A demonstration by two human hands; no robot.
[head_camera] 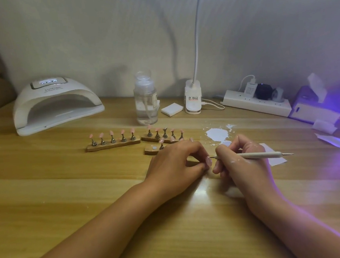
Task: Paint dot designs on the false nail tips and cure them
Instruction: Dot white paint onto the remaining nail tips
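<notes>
My left hand [175, 165] pinches a pink false nail tip [208, 161] just above the wooden table. My right hand [242, 162] grips a pale dotting pen [264, 155], its metal point touching the tip. Behind my hands stand three wooden holders: a left one [113, 144] with several pink tips on metal stands, a second [161, 138] further right, and a third [153, 149] partly hidden by my left hand. A splash of white paint [218, 134] lies on the table. The white curing lamp [55, 105] sits at the back left, its display lit.
A clear pump bottle [145, 101] stands mid-back, beside a white pad [172, 109] and a desk lamp base [192, 98]. A power strip [256, 102] with plugs lies at the back right. A tissue box [309, 102] and paper scraps [327, 128] sit in violet light at the right edge.
</notes>
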